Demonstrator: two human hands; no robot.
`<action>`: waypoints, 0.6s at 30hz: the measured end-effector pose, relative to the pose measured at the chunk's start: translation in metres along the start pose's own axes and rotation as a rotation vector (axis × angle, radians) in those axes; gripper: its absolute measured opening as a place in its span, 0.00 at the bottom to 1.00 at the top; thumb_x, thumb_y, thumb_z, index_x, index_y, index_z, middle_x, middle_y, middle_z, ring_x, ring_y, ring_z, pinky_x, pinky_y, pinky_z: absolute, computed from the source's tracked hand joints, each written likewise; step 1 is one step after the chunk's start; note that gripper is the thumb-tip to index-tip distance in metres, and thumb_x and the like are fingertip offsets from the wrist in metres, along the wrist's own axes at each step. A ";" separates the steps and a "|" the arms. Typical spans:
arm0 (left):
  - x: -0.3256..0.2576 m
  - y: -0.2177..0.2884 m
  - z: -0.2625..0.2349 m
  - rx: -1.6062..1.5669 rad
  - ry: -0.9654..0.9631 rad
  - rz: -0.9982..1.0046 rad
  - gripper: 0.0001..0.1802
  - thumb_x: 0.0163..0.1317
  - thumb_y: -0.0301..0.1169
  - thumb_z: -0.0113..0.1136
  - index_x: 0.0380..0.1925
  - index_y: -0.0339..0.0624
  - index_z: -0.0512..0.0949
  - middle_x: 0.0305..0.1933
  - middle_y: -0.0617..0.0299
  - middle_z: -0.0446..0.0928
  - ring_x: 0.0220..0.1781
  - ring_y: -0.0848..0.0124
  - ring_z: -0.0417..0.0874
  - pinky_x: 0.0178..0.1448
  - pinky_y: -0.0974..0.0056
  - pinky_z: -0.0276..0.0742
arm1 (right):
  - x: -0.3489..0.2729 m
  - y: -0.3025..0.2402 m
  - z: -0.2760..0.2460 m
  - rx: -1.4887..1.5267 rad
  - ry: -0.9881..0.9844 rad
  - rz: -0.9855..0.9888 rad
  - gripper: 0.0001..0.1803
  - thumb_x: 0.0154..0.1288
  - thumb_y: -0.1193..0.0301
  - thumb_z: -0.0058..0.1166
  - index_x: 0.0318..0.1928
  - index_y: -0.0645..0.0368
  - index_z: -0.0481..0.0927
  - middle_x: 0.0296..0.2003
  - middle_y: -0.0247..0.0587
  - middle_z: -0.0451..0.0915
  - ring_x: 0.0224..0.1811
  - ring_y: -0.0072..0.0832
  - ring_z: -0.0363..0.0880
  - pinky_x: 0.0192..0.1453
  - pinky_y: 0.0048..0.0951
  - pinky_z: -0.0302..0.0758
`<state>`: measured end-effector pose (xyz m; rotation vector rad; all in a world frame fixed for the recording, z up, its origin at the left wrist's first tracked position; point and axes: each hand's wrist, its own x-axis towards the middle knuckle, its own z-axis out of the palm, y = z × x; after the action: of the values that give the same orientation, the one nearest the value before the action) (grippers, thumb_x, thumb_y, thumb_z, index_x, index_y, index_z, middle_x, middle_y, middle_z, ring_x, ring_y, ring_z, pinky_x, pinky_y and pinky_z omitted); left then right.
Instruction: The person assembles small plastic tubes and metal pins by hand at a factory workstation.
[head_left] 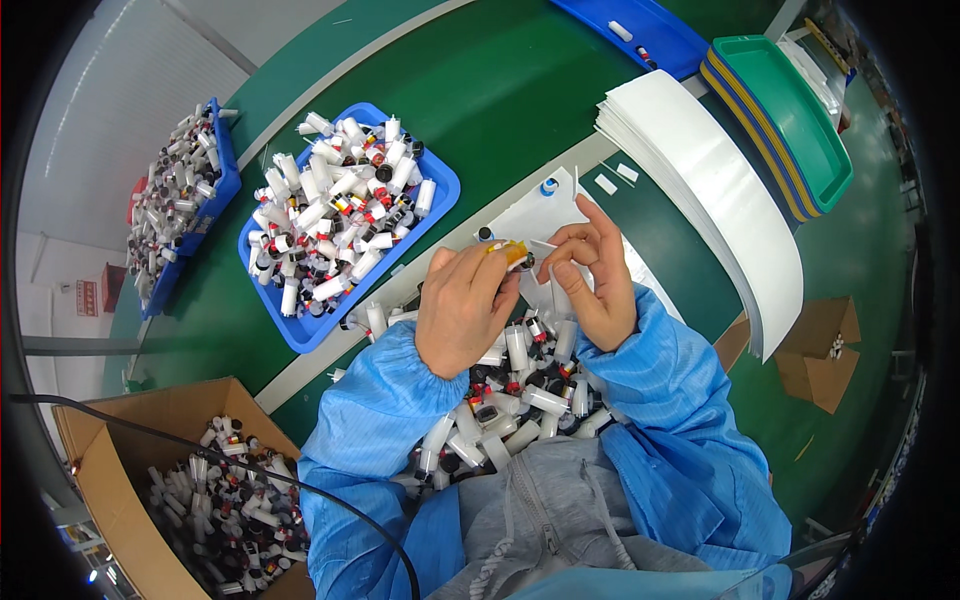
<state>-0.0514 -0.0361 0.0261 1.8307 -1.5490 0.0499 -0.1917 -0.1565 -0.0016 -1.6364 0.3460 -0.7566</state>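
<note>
Over a heap of small white bottle-like cylinders with black and red parts [545, 398], both my hands meet in the middle of the view. My left hand [463, 308] is closed, back upward, on a small part with a yellow-orange piece [515, 250]; its lower end is dark and partly hidden by the fingers. From that part a thin white strip [541, 244] reaches toward my right hand [592, 283]. The right hand's thumb and fingertips are drawn together close beside it; what they pinch is too small to tell.
A blue tray [447, 178] piled with similar cylinders stands left on the green table. Another filled blue tray [228, 165] lies beyond. An open cardboard box [115, 500] of cylinders is at lower left. White sheets [700, 170] and stacked trays [790, 110] stand right. A small blue-capped bottle [548, 187] lies ahead.
</note>
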 end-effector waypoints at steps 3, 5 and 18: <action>0.002 0.001 -0.004 0.081 -0.077 -0.003 0.16 0.48 0.22 0.67 0.39 0.37 0.77 0.41 0.52 0.79 0.37 0.57 0.78 0.44 0.58 0.67 | -0.001 -0.003 0.000 -0.220 -0.057 -0.035 0.32 0.71 0.70 0.47 0.70 0.64 0.52 0.31 0.32 0.79 0.51 0.27 0.72 0.71 0.47 0.44; 0.004 0.000 -0.004 0.081 -0.036 0.043 0.16 0.48 0.22 0.66 0.39 0.37 0.77 0.40 0.53 0.79 0.37 0.57 0.78 0.44 0.58 0.67 | -0.001 -0.002 0.001 -0.198 -0.066 -0.018 0.31 0.71 0.69 0.47 0.70 0.64 0.53 0.31 0.30 0.79 0.51 0.27 0.72 0.71 0.49 0.41; -0.003 -0.010 0.001 -0.388 -0.136 -0.323 0.13 0.55 0.24 0.66 0.38 0.35 0.75 0.34 0.53 0.76 0.32 0.56 0.79 0.30 0.61 0.71 | 0.006 -0.003 -0.003 -0.701 -0.066 -0.345 0.38 0.59 0.71 0.60 0.68 0.63 0.58 0.32 0.34 0.80 0.51 0.35 0.73 0.69 0.61 0.39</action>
<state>-0.0439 -0.0340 0.0191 1.7675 -1.2260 -0.5004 -0.1901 -0.1614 0.0033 -2.4198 0.3012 -0.8911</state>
